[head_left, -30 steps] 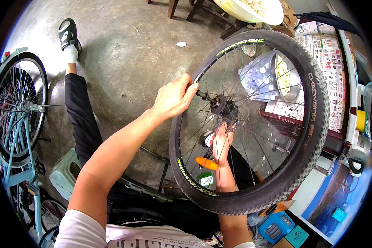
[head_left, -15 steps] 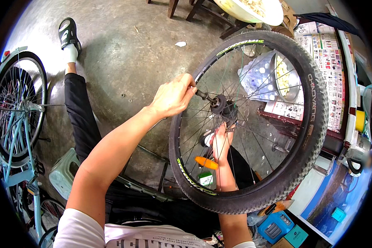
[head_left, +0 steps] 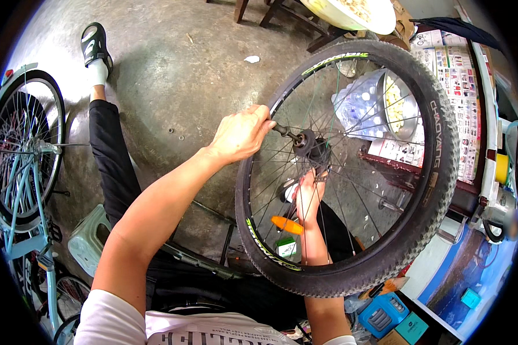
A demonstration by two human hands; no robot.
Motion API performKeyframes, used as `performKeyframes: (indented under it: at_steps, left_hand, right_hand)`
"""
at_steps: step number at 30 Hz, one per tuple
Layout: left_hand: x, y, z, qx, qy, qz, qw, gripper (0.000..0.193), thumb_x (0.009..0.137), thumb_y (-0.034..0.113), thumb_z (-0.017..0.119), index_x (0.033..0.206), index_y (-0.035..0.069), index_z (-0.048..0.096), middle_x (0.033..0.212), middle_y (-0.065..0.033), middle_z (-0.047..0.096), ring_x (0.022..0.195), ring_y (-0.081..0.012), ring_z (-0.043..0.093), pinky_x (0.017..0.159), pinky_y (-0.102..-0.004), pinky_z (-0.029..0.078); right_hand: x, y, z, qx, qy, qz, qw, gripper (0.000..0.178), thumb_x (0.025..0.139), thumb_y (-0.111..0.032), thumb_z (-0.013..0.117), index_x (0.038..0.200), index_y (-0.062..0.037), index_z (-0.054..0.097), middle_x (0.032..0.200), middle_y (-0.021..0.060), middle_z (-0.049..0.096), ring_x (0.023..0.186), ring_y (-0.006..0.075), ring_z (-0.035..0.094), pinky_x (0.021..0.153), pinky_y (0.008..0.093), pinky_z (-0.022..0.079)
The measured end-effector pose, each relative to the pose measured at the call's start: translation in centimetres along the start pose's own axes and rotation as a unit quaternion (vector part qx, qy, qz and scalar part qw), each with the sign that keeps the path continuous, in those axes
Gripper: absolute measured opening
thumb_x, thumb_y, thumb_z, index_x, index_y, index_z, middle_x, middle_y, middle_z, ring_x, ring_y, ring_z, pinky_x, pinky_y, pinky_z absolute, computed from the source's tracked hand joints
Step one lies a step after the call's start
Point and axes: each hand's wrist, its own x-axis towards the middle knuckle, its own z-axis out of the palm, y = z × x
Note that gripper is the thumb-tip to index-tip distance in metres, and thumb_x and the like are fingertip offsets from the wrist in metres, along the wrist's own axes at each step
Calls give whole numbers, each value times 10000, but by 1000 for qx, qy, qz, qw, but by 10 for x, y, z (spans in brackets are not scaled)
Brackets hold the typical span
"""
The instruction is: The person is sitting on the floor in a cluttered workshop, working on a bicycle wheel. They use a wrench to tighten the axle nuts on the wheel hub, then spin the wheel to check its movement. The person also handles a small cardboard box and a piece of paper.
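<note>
Fingers (head_left: pixel 253 123) of left hand (head_left: pixel 239 135) curled tight around end of axle (head_left: pixel 285 132), at near side of hub (head_left: pixel 311 146). Right hand (head_left: pixel 308 195) behind spokes, reaching up to hub from far side; grip there hidden, cannot tell how closed. Bicycle wheel (head_left: pixel 437 172) with knobby tyre held upright over lap, centre-right. Orange reflector (head_left: pixel 286 225) on lower spokes. Light-blue bicycle (head_left: pixel 23 172) parked far left.
</note>
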Motion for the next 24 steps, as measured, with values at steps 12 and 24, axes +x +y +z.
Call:
performKeyframes:
  at_steps: [12, 24]
  left_hand:
    - [-10, -31, -31, -68, -14, -50, 996, 408, 1044, 374, 460, 861, 10, 479, 691, -151, 511, 648, -309, 554, 621, -432, 439]
    - [-51, -66, -85, -446, -9, -236, 863, 336, 1054, 341, 483, 828, 93, 480, 687, 14, 444, 558, -80, 401, 504, -253, 347]
  right_hand:
    - [0, 4, -2, 15, -18, -16, 1000, 161, 1011, -204, 428, 868, -133, 419, 579, -18, 394, 379, 102, 406, 328, 283, 350]
    - [5, 10, -4, 33, -16, 2, 999, 337, 1033, -302, 467, 742, -135, 436, 528, -25, 411, 360, 111, 400, 325, 292, 338]
